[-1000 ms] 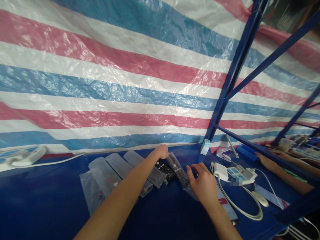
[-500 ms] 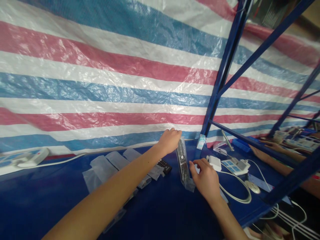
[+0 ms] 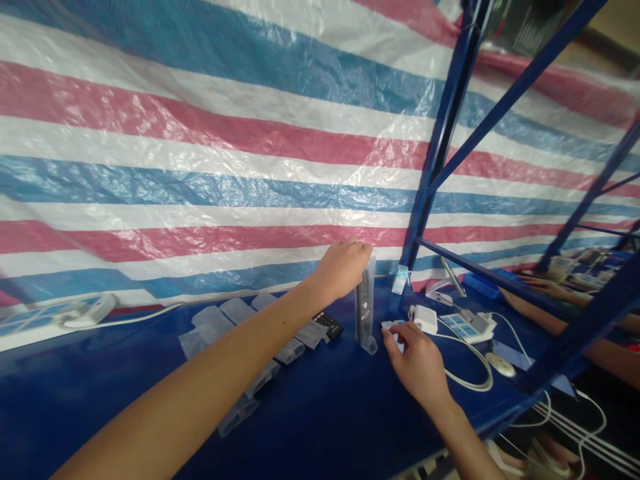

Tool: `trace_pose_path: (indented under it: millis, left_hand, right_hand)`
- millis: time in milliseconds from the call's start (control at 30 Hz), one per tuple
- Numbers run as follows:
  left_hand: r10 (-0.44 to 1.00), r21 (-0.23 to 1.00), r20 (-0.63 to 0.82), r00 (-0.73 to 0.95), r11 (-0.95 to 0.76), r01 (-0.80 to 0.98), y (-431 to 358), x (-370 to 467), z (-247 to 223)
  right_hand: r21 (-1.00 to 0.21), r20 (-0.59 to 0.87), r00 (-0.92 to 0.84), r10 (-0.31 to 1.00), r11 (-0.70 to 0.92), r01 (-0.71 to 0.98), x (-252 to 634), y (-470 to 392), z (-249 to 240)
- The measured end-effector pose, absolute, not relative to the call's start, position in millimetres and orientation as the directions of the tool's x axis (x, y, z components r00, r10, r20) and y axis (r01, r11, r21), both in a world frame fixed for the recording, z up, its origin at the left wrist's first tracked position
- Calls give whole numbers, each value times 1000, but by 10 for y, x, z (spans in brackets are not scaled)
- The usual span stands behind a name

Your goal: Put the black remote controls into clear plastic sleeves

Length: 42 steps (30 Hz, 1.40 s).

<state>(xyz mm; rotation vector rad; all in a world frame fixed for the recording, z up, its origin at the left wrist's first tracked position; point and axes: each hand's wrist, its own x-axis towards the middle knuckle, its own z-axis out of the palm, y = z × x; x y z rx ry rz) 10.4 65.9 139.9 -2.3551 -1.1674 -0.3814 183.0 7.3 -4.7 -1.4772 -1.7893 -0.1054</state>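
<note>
My left hand [image 3: 346, 267] grips the top of a clear plastic sleeve with a dark remote control [image 3: 365, 303] inside, held nearly upright over the blue table [image 3: 310, 413]. My right hand [image 3: 416, 357] is to the right of the sleeve, thumb and fingers curled apart, with a small pale item [image 3: 394, 326] behind its fingertips; I see nothing gripped in it. Left of the hanging remote, a black remote [image 3: 328, 325] lies on the table beside several plastic sleeves [image 3: 213, 323], partly hidden by my left forearm.
A power strip [image 3: 467, 325], white adapter [image 3: 425, 319], cables and a phone stand [image 3: 445, 290] lie at right, behind blue metal bars [image 3: 500, 283]. Another person's arms [image 3: 545, 317] reach in at far right. Another power strip [image 3: 55, 317] is at far left.
My left hand has risen slightly and moved right, and the sleeved remote now hangs straighter. My right hand has shifted slightly right, away from it. The whole view has shifted a little.
</note>
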Motion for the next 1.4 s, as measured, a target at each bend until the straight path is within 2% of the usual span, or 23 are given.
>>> trace_pose_path:
  millis: [233,467,633,733,867,933,1067,1133,1200,1267,1400]
  left_hand:
    - [669,-304,518,533,-439,846,552,24,1657]
    - [624,-355,572,532,-396,847,559,-106,1891]
    - [582,-307,615,531,-443,842,559,-234,2016]
    - [557,-273,632,538,-489,828,550,-280,2047]
    - [550,-232,670,498,-482,845,535,-420,2109]
    - [550,-145,734,399,-446,883,537,-593,2155]
    - [557,198,830,30,-345,917,627,-1101,2086]
    - [626,269,779,-20,-305,914,730,-1330,1883]
    - [841,386,536,-71,-170,907,852,-1485,1578]
    - [902,388,426,-72,-110,915,971,-1568,1240]
    - [954,319,298,-36,-64,946,1114,-1611,761]
  right_hand:
    - [-392,535,-55,843,306,868,1809,82,-64]
    - [-381,279,-132,951,236,894,1692,177,36]
    - [-421,130,-241,962,273,865,1668,376,126]
    - [-441,141,-309,941,339,831,1640,457,148]
    - [-398,195,-279,940,336,854,1596,487,143]
    - [-377,202,-232,952,294,878,1606,510,161]
    - [-300,133,-97,986,133,945,1654,650,248]
    - [-261,107,-62,992,88,961,1644,752,283]
    - [-241,103,-59,993,82,967,1594,848,291]
    - [-221,98,-73,993,93,971,1513,922,273]
    - [-186,84,-117,990,131,974,1367,992,213]
